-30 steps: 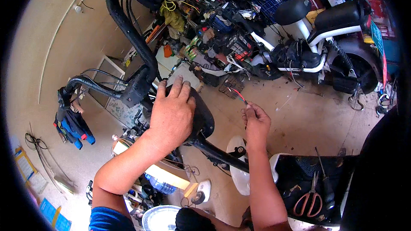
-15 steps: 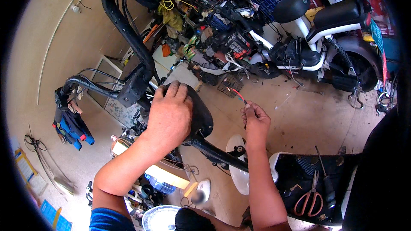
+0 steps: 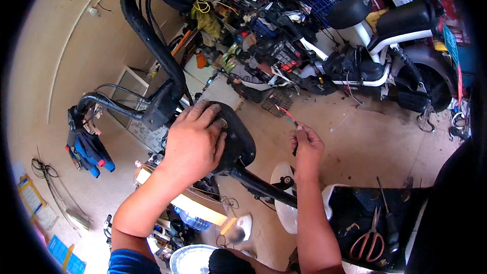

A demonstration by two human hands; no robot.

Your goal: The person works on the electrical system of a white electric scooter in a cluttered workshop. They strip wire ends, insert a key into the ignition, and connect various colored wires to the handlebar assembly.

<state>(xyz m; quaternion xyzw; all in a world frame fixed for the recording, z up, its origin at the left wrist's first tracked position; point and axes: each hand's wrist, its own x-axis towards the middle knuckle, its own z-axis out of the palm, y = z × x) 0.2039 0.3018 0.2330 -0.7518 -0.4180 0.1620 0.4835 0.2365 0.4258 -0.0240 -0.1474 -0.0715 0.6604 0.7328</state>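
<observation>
My left hand (image 3: pixel 194 142) grips the upper part of a black housing (image 3: pixel 236 137) on an upright scooter, fingers curled over it below the black handlebar (image 3: pixel 170 61). To the right, my right hand (image 3: pixel 308 149) is closed on a thin black cable (image 3: pixel 297 142) whose stripped end shows red and other thin coloured wires (image 3: pixel 282 111) in the air. A pair of scissors with pinkish handles (image 3: pixel 368 246) and a screwdriver (image 3: pixel 391 238) lie on the black footboard (image 3: pixel 350 200) at lower right.
A white-framed scooter (image 3: pixel 370 40) stands at upper right, beside a dense pile of parts, baskets and bags (image 3: pixel 274 35). Blue-and-black clothing (image 3: pixel 89 149) hangs on the left handlebar. A blue water jug (image 3: pixel 193 220) and a white fan-like round item (image 3: pixel 187 259) are low in view.
My left hand has slid slightly down and leftward on the housing. My right hand, still holding the cable, appears a little lower and to the right, as the whole view has shifted slightly.
</observation>
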